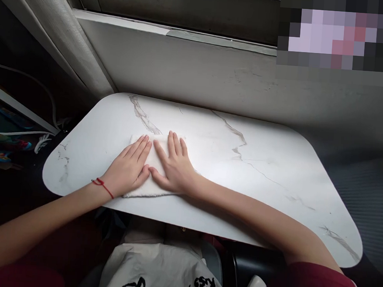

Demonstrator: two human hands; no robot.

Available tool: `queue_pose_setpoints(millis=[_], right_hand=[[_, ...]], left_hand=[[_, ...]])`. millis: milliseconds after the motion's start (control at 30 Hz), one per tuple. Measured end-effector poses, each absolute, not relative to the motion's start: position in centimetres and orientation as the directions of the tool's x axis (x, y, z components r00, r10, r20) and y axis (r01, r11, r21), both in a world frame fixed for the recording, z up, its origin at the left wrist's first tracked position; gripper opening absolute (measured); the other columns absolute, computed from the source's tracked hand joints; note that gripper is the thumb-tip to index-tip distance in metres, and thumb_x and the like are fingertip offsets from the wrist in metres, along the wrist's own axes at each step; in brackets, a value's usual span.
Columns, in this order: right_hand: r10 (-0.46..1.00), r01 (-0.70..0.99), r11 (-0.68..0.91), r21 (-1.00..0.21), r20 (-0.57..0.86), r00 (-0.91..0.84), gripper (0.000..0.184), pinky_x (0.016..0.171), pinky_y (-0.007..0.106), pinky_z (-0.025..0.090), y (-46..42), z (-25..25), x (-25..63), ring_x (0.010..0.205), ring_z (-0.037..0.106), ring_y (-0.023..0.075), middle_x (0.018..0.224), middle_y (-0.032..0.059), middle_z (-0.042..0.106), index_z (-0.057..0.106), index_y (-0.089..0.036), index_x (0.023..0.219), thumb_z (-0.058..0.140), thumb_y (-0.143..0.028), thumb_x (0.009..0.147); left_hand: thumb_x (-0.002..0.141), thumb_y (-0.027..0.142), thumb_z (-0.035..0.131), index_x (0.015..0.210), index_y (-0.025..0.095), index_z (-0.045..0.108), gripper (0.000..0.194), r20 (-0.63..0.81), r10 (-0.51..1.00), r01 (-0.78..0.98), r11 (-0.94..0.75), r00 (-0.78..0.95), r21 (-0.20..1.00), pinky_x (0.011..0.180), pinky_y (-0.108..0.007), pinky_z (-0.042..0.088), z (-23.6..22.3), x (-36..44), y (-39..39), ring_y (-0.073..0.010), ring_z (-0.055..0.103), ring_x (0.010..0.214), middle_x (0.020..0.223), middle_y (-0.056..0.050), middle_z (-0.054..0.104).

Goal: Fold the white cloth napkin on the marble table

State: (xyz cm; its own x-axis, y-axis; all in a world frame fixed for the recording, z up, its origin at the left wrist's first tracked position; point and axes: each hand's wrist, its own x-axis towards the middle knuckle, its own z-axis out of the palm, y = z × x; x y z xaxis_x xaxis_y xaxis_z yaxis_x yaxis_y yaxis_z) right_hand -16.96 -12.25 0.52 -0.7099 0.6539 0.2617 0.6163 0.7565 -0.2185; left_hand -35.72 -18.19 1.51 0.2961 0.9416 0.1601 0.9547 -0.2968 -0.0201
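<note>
A white cloth (157,190) lies flat on the white marble-patterned table (269,153), left of its middle and close to the front edge. My left hand (127,165), with a red string bracelet at the wrist, presses flat on the cloth's left part. My right hand (175,164) rests palm down on the cloth's right part, its fingers spread. The two thumbs almost meet over the middle of the cloth. Both hands cover much of it, and neither grips it.
A grey wall with a window ledge (173,34) stands behind the table, a pale pipe-like column (83,44) at its left. Cables and colourful fabric (5,135) are at far left. Below the front edge sits a white printed cloth (166,268) over my lap.
</note>
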Motion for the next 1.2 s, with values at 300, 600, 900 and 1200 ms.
queue_pose_setpoints(millis=[300,600,900,1200], right_hand=[[0.7,0.677,0.712,-0.188,0.268,-0.662,0.08,0.123,0.061,0.017,-4.2,-0.2,-18.9,0.156,0.017,0.0429,0.166,0.0272,0.025,0.035,-0.01,0.16,0.045,-0.061,0.099],[0.613,0.6,0.788,-0.138,0.278,-0.74,0.074,0.124,0.062,0.017,3.9,-0.4,-22.8,0.156,0.02,0.0374,0.167,0.021,0.027,0.037,-0.016,0.159,0.039,-0.062,0.101],[0.532,0.53,0.844,-0.082,0.251,-0.809,0.068,0.125,0.057,0.018,7.0,0.3,-29.0,0.154,0.026,0.0331,0.165,0.0174,0.033,0.038,-0.018,0.158,0.036,-0.058,0.102],[0.557,0.553,0.827,-0.097,0.271,-0.785,0.067,0.125,0.06,0.016,6.5,0.4,-35.5,0.153,0.026,0.0359,0.164,0.0177,0.033,0.038,-0.017,0.157,0.034,-0.055,0.103]], left_hand=[[0.098,0.035,0.028,0.159,0.001,0.026,0.07,0.003,0.955,0.954,-0.298,0.298,-0.019,0.128,-0.042,0.02,2.7,-37.8,-8.7,-0.0255,0.018,0.159,0.169,-0.017,0.022],[0.1,0.037,0.031,0.161,0.009,0.026,0.067,0.104,0.973,0.974,-0.212,0.204,0.074,0.127,-0.045,0.023,1.9,-41.4,-3.7,-0.0278,0.02,0.158,0.169,-0.016,0.025],[0.098,0.034,0.028,0.156,0.001,0.033,0.067,0.116,0.993,0.999,0.005,-0.011,0.054,0.126,-0.047,0.023,2.2,-44.8,-3.0,-0.0289,0.023,0.157,0.167,-0.02,0.029],[0.097,0.031,0.027,0.158,0.011,0.035,0.064,0.145,0.98,0.991,0.13,-0.135,0.043,0.126,-0.048,0.026,1.6,-50.2,-2.3,-0.0273,0.03,0.155,0.165,-0.013,0.036]])
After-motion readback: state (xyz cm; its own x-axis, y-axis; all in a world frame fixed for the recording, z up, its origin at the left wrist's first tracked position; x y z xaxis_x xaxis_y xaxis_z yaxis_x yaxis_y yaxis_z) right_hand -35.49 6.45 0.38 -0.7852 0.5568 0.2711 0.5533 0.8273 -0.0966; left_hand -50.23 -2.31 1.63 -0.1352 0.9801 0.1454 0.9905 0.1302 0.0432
